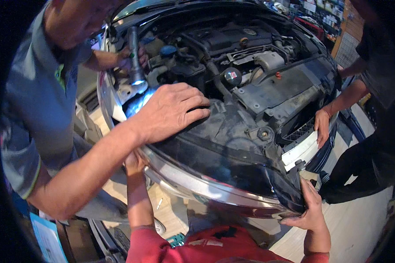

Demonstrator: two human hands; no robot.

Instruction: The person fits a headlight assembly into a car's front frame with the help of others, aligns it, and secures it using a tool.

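Head view: your right hand [310, 202] grips the headlight [219, 186] with half-curled fingers; your left hand [135, 160] is partly hidden, grip unclear. Support both ends evenly.

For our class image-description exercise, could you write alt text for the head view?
A person's left hand and right hand hold opposite ends of a car headlight beside the exposed engine. One co-worker shines a flashlight downward; another's hand is at the white front bar.

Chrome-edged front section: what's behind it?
Behind the chrome-edged front section: dark engine cover, blue cap, round black cap. A co-worker's hand covers whatever lies under it; anything beneath the engine cover can't be seen.
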